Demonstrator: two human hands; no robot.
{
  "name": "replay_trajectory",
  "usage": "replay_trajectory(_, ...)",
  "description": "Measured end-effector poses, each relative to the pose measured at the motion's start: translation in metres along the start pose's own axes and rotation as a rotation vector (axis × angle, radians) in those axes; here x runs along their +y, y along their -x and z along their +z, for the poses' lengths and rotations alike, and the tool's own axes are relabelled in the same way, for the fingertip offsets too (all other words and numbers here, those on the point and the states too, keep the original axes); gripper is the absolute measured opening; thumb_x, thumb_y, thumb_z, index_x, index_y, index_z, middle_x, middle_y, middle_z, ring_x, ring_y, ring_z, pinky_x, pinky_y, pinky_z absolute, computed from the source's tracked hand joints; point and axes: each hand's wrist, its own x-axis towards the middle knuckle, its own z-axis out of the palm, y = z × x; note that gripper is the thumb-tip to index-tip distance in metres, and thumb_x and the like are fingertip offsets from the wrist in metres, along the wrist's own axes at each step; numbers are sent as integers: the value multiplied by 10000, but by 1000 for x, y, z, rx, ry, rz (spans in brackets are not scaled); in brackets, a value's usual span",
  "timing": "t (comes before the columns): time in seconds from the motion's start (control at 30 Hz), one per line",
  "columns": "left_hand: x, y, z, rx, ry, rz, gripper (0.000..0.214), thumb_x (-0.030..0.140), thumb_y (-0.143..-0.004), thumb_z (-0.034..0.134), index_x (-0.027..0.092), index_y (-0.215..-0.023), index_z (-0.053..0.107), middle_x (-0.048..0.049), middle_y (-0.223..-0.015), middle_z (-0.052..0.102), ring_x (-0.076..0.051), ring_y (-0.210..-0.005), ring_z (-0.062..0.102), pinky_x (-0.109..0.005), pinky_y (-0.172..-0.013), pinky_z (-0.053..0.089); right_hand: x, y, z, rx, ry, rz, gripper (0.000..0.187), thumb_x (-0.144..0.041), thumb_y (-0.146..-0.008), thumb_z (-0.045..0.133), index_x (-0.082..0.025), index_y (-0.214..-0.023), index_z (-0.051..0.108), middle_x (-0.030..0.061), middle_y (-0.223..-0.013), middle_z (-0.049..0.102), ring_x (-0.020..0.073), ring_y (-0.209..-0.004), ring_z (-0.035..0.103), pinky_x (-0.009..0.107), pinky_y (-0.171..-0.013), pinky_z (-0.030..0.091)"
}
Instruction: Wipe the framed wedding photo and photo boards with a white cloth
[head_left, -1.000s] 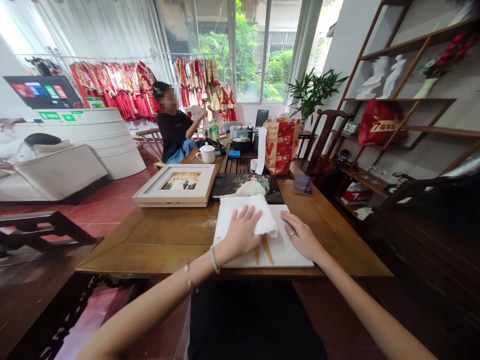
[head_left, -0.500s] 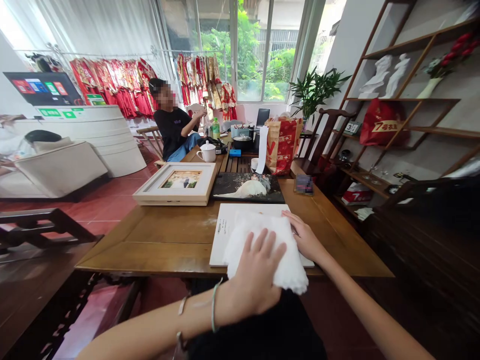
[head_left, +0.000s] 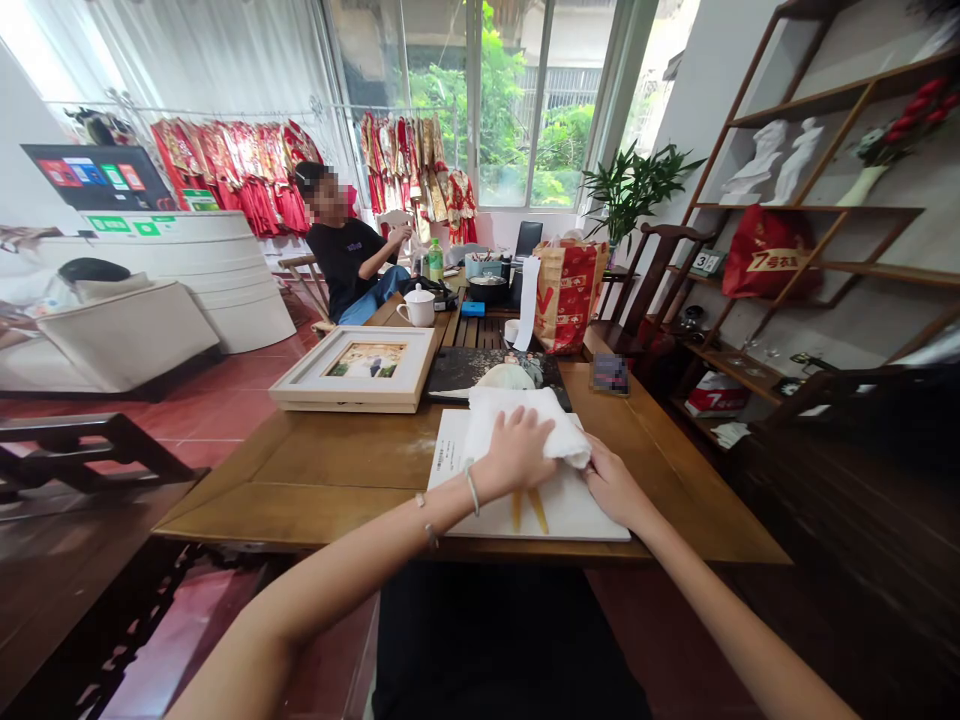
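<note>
A brown wooden worktop (head_left: 315, 460) fills the foreground. Beyond it on the left a person in a black top (head_left: 341, 250) sits, clear of the near end. A red-and-tan paper bag (head_left: 570, 300) stands at the far right. A pale framed photo (head_left: 367, 362) lies flat on the left, and a black picture panel (head_left: 457, 370) lies just beyond the white board (head_left: 581, 512), leaving little room on that side. The board lies close to the worktop's near edge; uneven pressure could push it over that edge, or into the panel.

On the board's far half is a white cloth (head_left: 564, 434), its far side seeming to overlap the panel; it could drag there or bunch up. The left hand (head_left: 521, 450) lies flat on the cloth, fingers slightly spread. The right hand (head_left: 615, 488) rests at the board's right edge, its fingertips partly hidden, so I cannot tell whether they pinch anything. If it only rests there, the board might twist. Farther back stands a lidded white mug (head_left: 418, 307), well apart from the cloth. Smallest are yellowish strips (head_left: 538, 512) on the board, which might catch the cloth.
</note>
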Motion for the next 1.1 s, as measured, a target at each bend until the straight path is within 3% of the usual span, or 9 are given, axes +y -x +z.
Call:
replay_trajectory(0.13, -4, -24, 0, -5, -5, -24, 439, 366, -878, 431, 170, -1266, 495, -131, -1232, 542, -303, -1203, 433, -496, -1003, 322, -3, 0, 2, 10, 20, 7, 429, -176, -845, 410, -230, -1242, 563, 84, -1296, 577, 250, -1241, 496, 465, -1070, 360)
replay_trajectory(0.27, -1, -21, 3, -4, -24, -31, 465, 332, -860, 463, 150, -1287, 466, -151, -1297, 493, -317, -1247, 387, -512, -1016, 298, -1, -1, 3, 9, 20, 13, 444, -160, -832, 409, -220, -1244, 564, 85, -1303, 574, 252, -1254, 484, 472, -1075, 352)
replay_trajectory(0.5, 9, 34, 3, -32, -23, 62, 609, 274, -780, 535, 158, -1360, 387, -135, -1451, 349, -319, -1352, 250, -510, -1086, 216, 9, -2, 5, 12, 30, 4, 462, -153, -827, 417, -218, -1258, 570, 82, -1361, 534, 251, -1309, 429, 493, -1102, 320)
replay_trajectory(0.67, 38, 84, -9, -115, -4, 142, 701, 356, -757, 559, 107, -1382, 362, -189, -1463, 316, -372, -1359, 222, -534, -1099, 185, 10, -5, 3, 6, -8, -3, 445, -180, -826, 454, -234, -1247, 585, 80, -1345, 552, 249, -1290, 457, 490, -1090, 345)
replay_trajectory(0.77, 52, 97, -14, -134, -28, 193, 726, 393, -771, 545, 53, -1383, 350, -237, -1439, 332, -384, -1354, 228, -542, -1113, 129, 11, -7, 2, 34, -36, -8, 404, -242, -842, 468, -230, -1220, 609, 91, -1332, 563, 261, -1279, 469, 510, -1090, 337)
replay_trajectory(0.87, 55, 89, -15, -116, -38, 175, 715, 409, -781, 521, 47, -1374, 354, -246, -1415, 360, -381, -1342, 247, -557, -1095, 162, 9, -7, 1, 34, -62, -2, 400, -258, -844, 462, -235, -1214, 613, 87, -1333, 562, 255, -1278, 471, 498, -1092, 337)
replay_trajectory(1.1, 40, 36, -11, -39, -141, 15, 705, 394, -776, 581, -7, -1326, 396, -286, -1344, 416, -393, -1289, 323, -536, -1046, 252, 1, -2, -1, 18, -94, -33, 497, -238, -780, 523, -218, -1275, 555, 91, -1362, 535, 275, -1291, 454, 454, -1084, 355)
